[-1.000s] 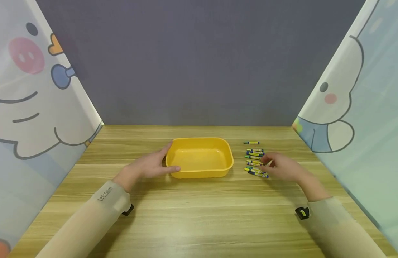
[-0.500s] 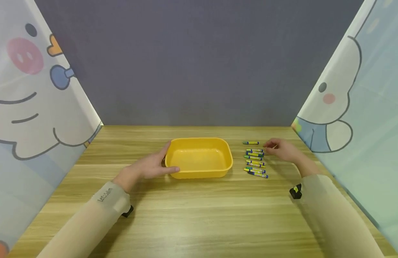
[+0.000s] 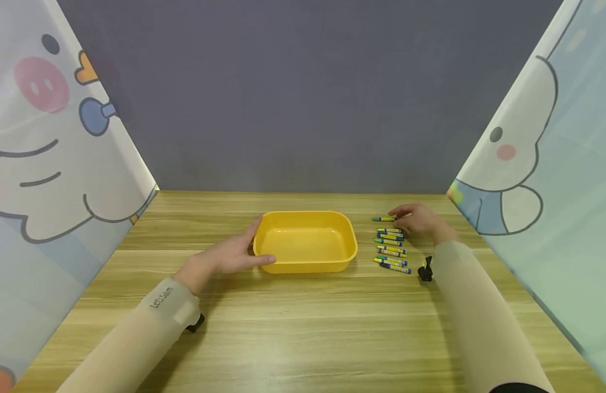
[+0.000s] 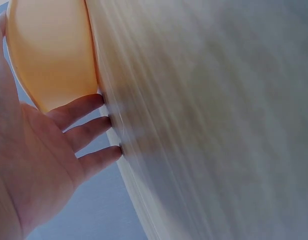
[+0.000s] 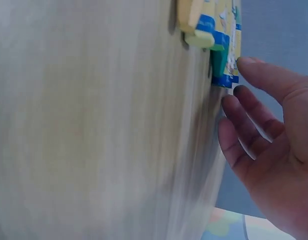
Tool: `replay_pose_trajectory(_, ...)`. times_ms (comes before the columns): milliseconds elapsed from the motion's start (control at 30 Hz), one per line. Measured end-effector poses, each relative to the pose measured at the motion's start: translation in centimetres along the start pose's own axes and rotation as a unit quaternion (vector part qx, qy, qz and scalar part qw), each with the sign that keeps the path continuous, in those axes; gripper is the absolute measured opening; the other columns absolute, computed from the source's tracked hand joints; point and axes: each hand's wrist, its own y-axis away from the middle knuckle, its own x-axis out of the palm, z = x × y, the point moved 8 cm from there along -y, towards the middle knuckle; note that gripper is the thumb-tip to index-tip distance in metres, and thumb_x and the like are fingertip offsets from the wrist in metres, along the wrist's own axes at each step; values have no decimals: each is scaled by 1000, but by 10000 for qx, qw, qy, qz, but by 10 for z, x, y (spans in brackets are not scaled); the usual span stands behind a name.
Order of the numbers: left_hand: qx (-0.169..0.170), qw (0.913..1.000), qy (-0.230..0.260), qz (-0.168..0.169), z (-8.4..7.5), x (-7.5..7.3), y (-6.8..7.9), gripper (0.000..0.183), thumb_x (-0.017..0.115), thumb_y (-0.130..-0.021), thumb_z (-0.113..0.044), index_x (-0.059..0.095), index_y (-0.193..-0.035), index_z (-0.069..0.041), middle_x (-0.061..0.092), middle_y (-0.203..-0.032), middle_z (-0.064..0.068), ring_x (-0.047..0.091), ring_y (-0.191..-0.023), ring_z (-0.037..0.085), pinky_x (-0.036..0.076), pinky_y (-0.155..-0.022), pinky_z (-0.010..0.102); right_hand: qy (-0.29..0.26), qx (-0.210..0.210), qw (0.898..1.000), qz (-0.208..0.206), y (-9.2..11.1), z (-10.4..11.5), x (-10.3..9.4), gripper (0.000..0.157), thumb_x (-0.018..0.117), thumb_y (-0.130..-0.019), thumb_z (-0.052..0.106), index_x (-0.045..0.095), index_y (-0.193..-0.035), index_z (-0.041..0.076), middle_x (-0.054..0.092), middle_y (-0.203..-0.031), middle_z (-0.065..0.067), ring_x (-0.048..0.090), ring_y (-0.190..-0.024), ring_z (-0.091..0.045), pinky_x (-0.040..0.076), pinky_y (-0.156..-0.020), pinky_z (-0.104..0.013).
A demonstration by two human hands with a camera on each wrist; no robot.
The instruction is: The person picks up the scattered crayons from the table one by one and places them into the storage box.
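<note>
A yellow plastic basin [image 3: 307, 267] stands on the wooden table. My left hand [image 3: 225, 255] steadies its left end, thumb along the near rim and fingers down the outer side. In the left wrist view those fingers [image 4: 86, 134] are extended, tips at the tabletop beside the basin. To the basin's right lie several crayons [image 3: 392, 252] in yellow and blue wrappers. My right hand [image 3: 417, 220] is over the farthest crayon [image 3: 381, 219], thumb and forefinger around its right end, which is hidden. The right wrist view shows that hand's fingers loosely bent, thumb apart from them, beside crayons [image 5: 226, 55].
The table [image 3: 303, 327] reaches back to a dark grey panel [image 3: 303, 98]. Printed cartoon sheets [image 3: 553, 218] flank it on both sides. The crayons lie roughly parallel in small groups, close to the basin's right wall.
The right hand has moved away from the nearer crayons, past their right ends, up to the farthest one. The left hand and basin have stayed put.
</note>
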Motion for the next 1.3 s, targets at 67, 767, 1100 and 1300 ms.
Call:
replay_pose_trajectory(67, 5, 10000, -2, -27, 0, -1, 0, 127, 62, -95, -84, -16, -176, -26, 28, -179, 25, 54, -151, 46, 44, -123, 62, 70, -10, 10000, 20, -3, 2, 1, 42, 69, -107, 18, 69, -147, 4, 66, -143, -30, 62, -129, -49, 50, -108, -65)
replay_pose_trajectory(767, -15, 10000, 90, 32, 0, 2, 0, 127, 62, -95, -83, -16, -176, -25, 30, -178, 26, 53, -151, 45, 43, -124, 62, -570, 45, 9972, -492, -4, 32, -2, 41, 60, -114, 31, 68, -144, 3, 65, -145, -27, 63, -128, -47, 54, -103, -59)
replay_pose_trajectory(1100, -12, 9998, 139, 113, -1, 2, -2, 129, 64, -95, -83, -17, -176, -23, 33, -175, 29, 55, -149, 45, 44, -124, 61, -1221, -137, 9891, -811, 11, 97, -5, 38, 66, -112, 43, 73, -139, 17, 70, -131, -16, 62, -106, -32, 52, -82, -38)
replay_pose_trajectory(1300, 32, 9997, 242, 77, 0, 3, -4, 130, 66, -96, -80, -15, -177, -18, 29, -177, 30, 51, -153, 46, 40, -127, 62, -1896, -399, 9779, -788, 13, 138, 9, 31, 72, -109, 33, 76, -133, 14, 69, -128, -15, 60, -96, -25, 52, -80, -37)
